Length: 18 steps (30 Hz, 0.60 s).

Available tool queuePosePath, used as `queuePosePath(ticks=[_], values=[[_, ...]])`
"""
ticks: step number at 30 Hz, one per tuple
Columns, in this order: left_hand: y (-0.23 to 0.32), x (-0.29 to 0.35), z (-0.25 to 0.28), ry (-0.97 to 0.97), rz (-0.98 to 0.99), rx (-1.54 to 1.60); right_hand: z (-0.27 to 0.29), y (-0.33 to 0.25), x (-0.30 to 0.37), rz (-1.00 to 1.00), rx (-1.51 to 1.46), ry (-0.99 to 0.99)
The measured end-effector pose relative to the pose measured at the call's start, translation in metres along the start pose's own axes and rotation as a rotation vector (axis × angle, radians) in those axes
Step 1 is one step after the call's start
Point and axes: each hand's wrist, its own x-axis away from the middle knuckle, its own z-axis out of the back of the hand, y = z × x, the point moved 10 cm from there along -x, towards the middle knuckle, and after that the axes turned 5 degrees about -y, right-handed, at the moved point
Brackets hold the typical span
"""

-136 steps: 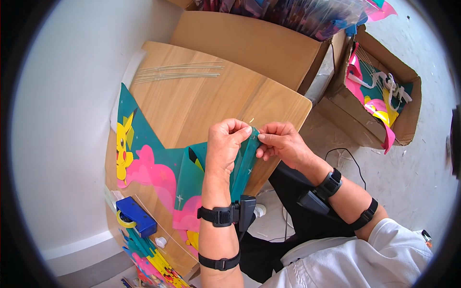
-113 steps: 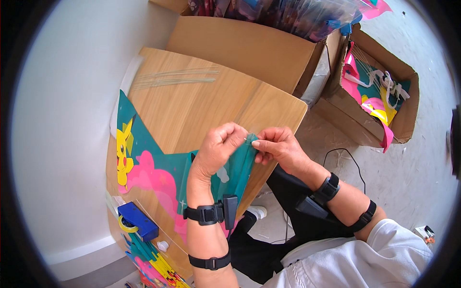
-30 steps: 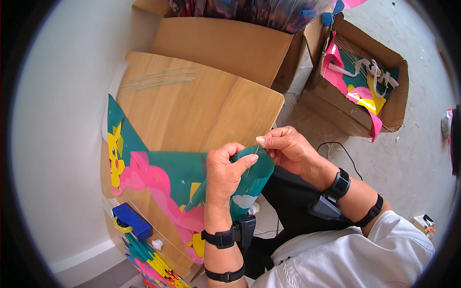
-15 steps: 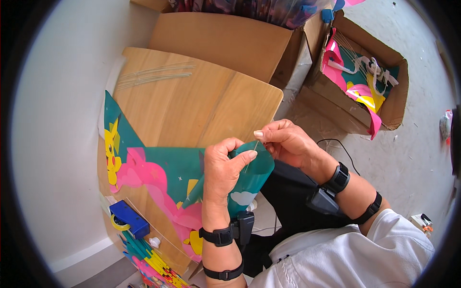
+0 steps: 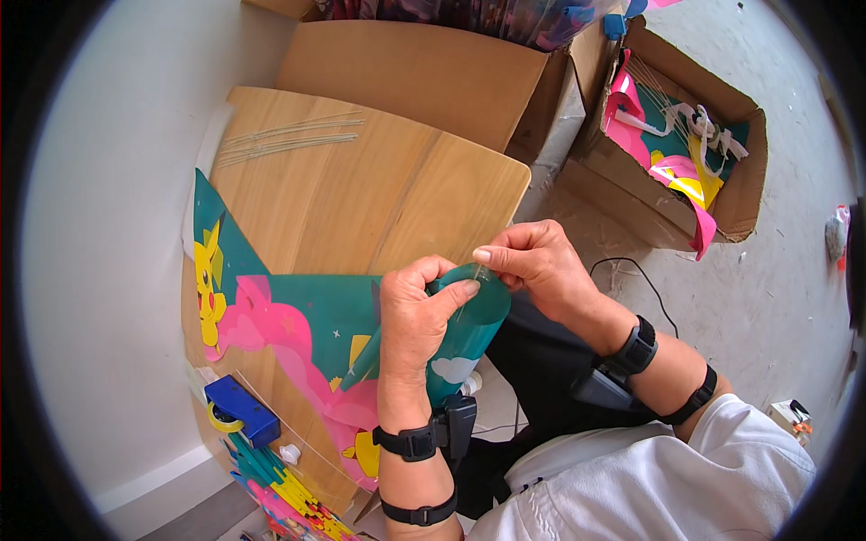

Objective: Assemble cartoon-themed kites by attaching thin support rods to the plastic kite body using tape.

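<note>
Left hand (image 5: 417,311): fingers pinching the curled sheet (image 5: 316,316), probably so it won't spring flat
Right hand (image 5: 546,270): fingers pinching a stick (image 5: 461,314), looks like, maybe keeping it straight
Sheet: rest's flopped across the tabletop (image 5: 397,194)

The bare left hand (image 5: 417,311) hides part of the green, pink and yellow plastic sheet (image 5: 320,302) and of the thin pale rod (image 5: 462,313). The upper edge crops the clear plastic bags (image 5: 469,16), contents indistinct; the lower edge, the bundle of multicoloured strips (image 5: 293,494).
</note>
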Motion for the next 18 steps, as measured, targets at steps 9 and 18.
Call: queuePosePath(ticks=[9, 18], values=[[-0.001, -0.001, 0.001, -0.004, 0.024, 0.003, -0.005, -0.032, 0.011, 0.285, 0.370, 0.096], [-0.008, -0.005, 0.000, -0.046, 0.027, 0.011, -0.008, -0.026, 0.012, 0.327, 0.440, 0.115]])
